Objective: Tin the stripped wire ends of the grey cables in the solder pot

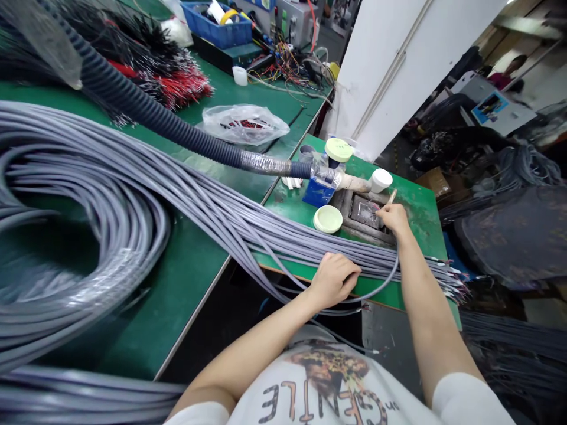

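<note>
My right hand [394,217] is pinched closed on the end of a grey cable [386,284], whose loop hangs down below the wrist. The thin wires at its tip are at the shiny surface of a small solder pot [348,223], in a dirty grey frame. My left hand [334,277] rests on the near side of a long bundle of grey cables [274,227], its fingers curled; what lies under them is hidden. The bundle's stripped ends [452,280] fan out at the right, beyond my right forearm.
A ribbed black hose [177,127] reaches across to the pot, propped by a blue box [318,192]. Around it stand a pale lid [328,219], a white jar [381,180] and a yellow-lidded jar [339,150]. Coiled cables [110,265] fill the left table. A white pillar [376,71] rises behind.
</note>
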Available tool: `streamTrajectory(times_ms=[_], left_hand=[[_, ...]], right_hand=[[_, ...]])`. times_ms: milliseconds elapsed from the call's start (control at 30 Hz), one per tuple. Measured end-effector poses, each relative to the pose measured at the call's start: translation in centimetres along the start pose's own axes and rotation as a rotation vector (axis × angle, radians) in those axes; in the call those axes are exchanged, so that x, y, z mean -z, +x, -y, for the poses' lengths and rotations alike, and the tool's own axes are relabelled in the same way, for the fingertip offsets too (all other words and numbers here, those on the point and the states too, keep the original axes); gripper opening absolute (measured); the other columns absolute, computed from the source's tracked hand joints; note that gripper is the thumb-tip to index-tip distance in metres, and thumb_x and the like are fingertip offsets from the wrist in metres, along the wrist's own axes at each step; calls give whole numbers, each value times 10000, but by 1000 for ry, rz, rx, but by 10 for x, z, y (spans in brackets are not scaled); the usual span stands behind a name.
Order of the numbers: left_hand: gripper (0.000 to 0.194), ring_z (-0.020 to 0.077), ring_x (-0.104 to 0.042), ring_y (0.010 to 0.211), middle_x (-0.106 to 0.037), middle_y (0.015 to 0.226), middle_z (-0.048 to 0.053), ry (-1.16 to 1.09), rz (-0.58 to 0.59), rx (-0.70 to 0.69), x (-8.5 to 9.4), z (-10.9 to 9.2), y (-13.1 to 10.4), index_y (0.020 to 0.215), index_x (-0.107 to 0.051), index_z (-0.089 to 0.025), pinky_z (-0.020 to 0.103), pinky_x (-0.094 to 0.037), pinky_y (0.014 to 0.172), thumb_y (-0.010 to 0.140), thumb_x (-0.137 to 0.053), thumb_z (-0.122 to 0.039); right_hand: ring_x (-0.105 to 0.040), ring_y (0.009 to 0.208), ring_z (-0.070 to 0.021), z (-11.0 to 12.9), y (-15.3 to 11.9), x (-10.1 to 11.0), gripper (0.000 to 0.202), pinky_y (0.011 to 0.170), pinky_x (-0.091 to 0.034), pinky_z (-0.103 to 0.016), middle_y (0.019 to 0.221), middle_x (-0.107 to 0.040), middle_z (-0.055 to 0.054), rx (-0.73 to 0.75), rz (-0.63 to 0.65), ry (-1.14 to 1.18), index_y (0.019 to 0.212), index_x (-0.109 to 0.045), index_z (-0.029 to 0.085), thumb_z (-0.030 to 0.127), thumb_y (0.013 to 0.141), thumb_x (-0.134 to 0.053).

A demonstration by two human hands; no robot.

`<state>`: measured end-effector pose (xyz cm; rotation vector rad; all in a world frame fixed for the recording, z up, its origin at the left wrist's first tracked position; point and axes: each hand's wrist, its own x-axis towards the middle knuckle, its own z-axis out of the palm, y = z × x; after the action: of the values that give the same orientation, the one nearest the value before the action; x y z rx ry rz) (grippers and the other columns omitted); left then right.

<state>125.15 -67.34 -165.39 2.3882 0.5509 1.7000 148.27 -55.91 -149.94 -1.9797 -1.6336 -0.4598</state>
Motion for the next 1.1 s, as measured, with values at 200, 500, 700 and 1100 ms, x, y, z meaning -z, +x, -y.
streamTrajectory(times_ms=[200, 500, 700, 1100], left_hand=[[183, 165, -570, 814, -693, 829, 37, 3, 1, 5, 0, 0, 0, 894, -641, -202, 344, -315, 751, 914, -459, -216], [177, 162, -570, 806, -692, 815, 36, 0, 0, 2, 1, -1, 1, 891, -643, -201, 342, -308, 745, 910, -467, -214], [188, 167, -573, 815, -692, 819, 42, -3, 10, 9, 0, -1, 0, 897, -641, -204, 341, -315, 751, 916, -455, -221], [179, 175, -590, 830, -710, 845, 45, -59, -26, 28, -2, 2, -1, 910, -673, -214, 347, -357, 777, 900, -495, -228]], right_hand=[[-661, 772, -224, -2, 2, -3, 252, 653, -435, -256, 786, -726, -121, -20, 8, -30, 784, -768, 128, 296, 691, -605], [-660, 801, -225, 0, 3, -4, 250, 678, -443, -253, 831, -733, -128, -31, 20, -63, 789, -772, 136, 297, 691, -608], [-655, 768, -220, -1, 3, -6, 233, 659, -436, -254, 788, -727, -119, -26, 21, -61, 761, -767, 140, 285, 684, -603], [-454, 494, -106, 26, -70, 45, 273, 503, -323, -229, 500, -515, 17, 130, -67, 357, 617, -634, 143, 384, 740, -605]])
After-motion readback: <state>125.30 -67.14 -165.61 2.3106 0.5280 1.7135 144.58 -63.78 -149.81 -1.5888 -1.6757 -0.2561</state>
